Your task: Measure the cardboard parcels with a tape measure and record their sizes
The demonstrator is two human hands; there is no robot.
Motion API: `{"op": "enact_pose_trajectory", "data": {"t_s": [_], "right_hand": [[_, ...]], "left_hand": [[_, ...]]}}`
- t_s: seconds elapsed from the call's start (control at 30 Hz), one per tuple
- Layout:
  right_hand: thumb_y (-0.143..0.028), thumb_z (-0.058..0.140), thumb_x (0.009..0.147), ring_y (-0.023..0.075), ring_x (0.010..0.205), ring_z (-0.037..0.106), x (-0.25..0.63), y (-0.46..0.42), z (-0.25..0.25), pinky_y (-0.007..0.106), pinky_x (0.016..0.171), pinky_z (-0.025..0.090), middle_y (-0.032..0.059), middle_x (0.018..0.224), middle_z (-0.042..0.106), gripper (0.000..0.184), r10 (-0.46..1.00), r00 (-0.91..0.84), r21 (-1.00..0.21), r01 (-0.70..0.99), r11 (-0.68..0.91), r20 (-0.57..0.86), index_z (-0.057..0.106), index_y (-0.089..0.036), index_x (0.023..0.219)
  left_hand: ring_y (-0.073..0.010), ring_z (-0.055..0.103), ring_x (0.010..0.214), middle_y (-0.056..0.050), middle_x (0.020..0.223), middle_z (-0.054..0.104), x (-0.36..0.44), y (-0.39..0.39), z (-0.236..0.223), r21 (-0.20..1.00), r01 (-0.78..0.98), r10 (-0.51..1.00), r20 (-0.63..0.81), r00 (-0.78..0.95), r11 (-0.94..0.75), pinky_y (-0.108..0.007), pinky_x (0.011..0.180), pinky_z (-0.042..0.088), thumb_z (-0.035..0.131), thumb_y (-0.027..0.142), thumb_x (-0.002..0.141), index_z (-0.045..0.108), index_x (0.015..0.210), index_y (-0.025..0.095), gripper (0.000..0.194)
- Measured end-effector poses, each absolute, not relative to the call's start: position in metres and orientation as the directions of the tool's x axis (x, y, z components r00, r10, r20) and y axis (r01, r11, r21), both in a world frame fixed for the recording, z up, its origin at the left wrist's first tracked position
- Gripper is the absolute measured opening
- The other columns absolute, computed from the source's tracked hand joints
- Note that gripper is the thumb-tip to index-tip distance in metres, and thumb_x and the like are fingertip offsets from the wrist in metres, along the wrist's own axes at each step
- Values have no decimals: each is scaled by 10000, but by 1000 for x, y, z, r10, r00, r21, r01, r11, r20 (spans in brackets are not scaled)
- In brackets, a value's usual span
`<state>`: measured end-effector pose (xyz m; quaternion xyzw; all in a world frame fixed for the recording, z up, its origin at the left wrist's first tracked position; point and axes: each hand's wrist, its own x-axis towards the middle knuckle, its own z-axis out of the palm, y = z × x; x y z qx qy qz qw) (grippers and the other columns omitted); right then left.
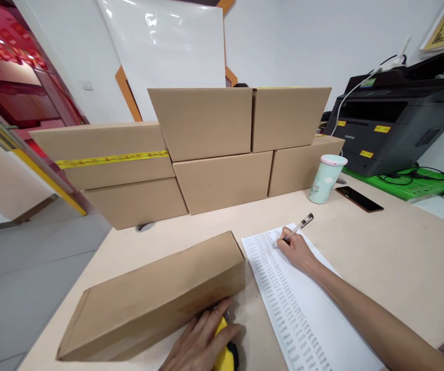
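- At 6 o'clock in your view, your left hand [201,341] lies with fingers stretched against the long brown cardboard box [156,291], thumb over a yellow-and-black tape measure [225,350]; you cannot tell how firmly it is gripped.
- That one closed box fills 7 to 8 o'clock, its contents hidden.
- At 5 o'clock is one white paper sheet [287,293] with printed columns, too small to read.
- At 4 o'clock, your right hand [294,250] pinches one clear-barrelled pen with a black clip [303,222], its tip at the sheet.
- At 3 o'clock, one black-screened phone [360,199] lies flat beside one upright mint-green cup with a pink rim [325,180]; its contents and printing are unclear.
- From 9 to 2 o'clock, you face six stacked brown cardboard boxes [222,183], three above three; yellow printed tape [114,159] crosses the upper-left one, its lettering unreadable.
- At 2 o'clock, one dark grey printer [407,121] reads "brother", with three yellow labels on its front, above a green plastic base [411,190].
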<state>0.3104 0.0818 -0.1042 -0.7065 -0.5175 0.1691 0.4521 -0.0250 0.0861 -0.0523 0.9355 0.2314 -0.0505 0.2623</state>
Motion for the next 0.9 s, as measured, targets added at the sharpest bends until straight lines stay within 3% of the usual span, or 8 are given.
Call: {"op": "enact_pose_trajectory", "data": {"t_s": [0.37,0.7,0.9], "right_hand": [[-209,461,736,116,494,313,312,83,-106,256,499,224,-76,527,301,191,879,421,-802,593,-78,225,322,-237,609],[-207,467,748,115,491,300,314,83,-111,253,493,216,-82,521,297,191,884,414,-813,578,-70,218,334,-238,614],[-234,478,781,118,495,337,312,83,-106,249,490,247,-75,535,328,197,880,418,-820,569,-60,225,355,-236,626]], "left_hand": [[-362,344,1335,-128,1496,317,-24,83,-44,466,456,395,-228,890,-759,-542,1007,388,611,362,818,469,1347,326,549],[-373,395,1306,-84,1485,360,-29,82,-43,541,405,407,-122,905,-737,-539,1020,382,666,386,773,457,1350,376,613],[-400,340,1328,-129,1493,313,-22,85,-43,521,481,416,-245,876,-705,-577,1009,371,625,411,795,479,1347,331,576]]}}
